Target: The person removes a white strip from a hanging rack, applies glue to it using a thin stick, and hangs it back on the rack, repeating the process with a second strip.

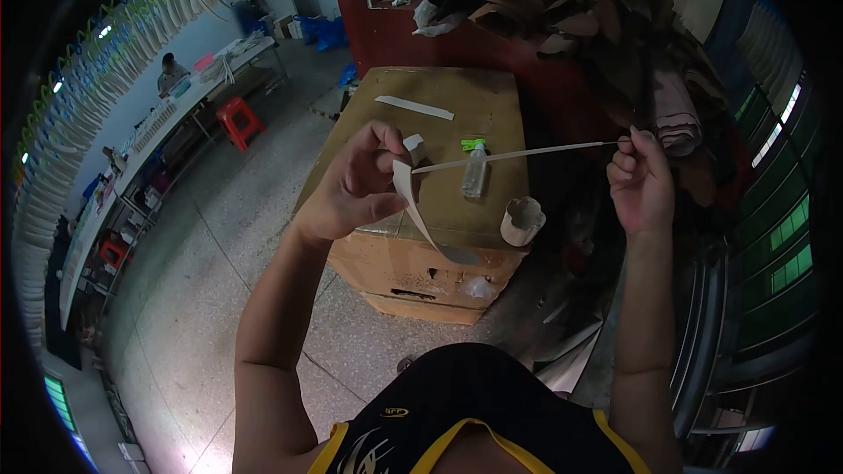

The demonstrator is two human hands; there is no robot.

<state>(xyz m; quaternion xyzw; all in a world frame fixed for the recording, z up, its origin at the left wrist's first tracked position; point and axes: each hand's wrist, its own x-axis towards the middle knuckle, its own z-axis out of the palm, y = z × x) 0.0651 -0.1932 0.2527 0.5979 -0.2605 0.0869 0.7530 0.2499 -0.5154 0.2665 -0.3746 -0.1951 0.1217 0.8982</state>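
My left hand (347, 184) is raised over the cardboard box and closed on a pale, curved strip (420, 215), which hangs down from the fingers toward the box's front edge. From that strip a thin, narrow white tape (536, 153) runs taut to the right. At its far end my right hand (645, 180) pinches it between thumb and fingers. Under the tape a small clear bottle (475, 177) rests on the box, with a bright green piece (473, 144) at its top. Another white strip (414, 107) lies farther back on the box.
The cardboard box (386, 250) bears a whitish cup-like container (522, 221) at its right front corner. Dark rolled material (606, 17) is piled behind. Pale strips (97, 88) hang along the left. A red stool (239, 121) stands near a long table (189, 92), where a person (172, 75) sits.
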